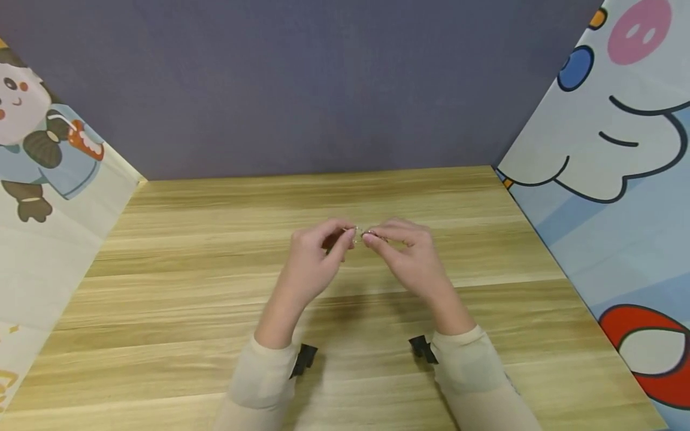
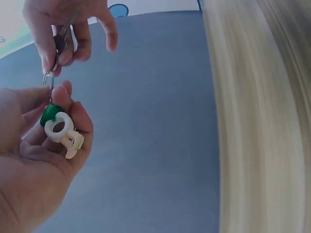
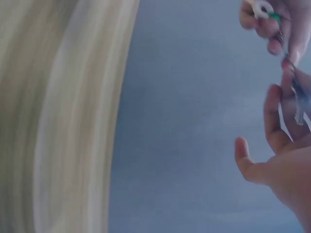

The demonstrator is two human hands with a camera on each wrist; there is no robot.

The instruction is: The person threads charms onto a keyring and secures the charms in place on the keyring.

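Note:
Both hands meet above the wooden table, fingertips close together. My left hand (image 1: pixel 311 258) pinches the metal ring (image 2: pixel 48 79) of a keychain between thumb and fingers. From that grip hangs a small keychain charm (image 2: pixel 59 127), green on top with a white loop and two pale leg-like prongs, lying against the curled fingers. My right hand (image 1: pixel 414 258) pinches the other side, where a key (image 2: pixel 64 35) with a dark head and silver blade lies along its fingers. In the right wrist view the key (image 3: pixel 298 109) points back toward the palm. The remaining right fingers are spread.
A light wood-grain table (image 1: pixel 178 287) lies beneath the hands. Behind it rises a grey-blue panel (image 1: pixel 323 90). Cartoon-printed side panels stand at left (image 1: pixel 70 239) and right (image 1: pixel 582 221). Black straps (image 1: pixel 305 359) show at the cuffs of the pale sleeves (image 1: pixel 264 374).

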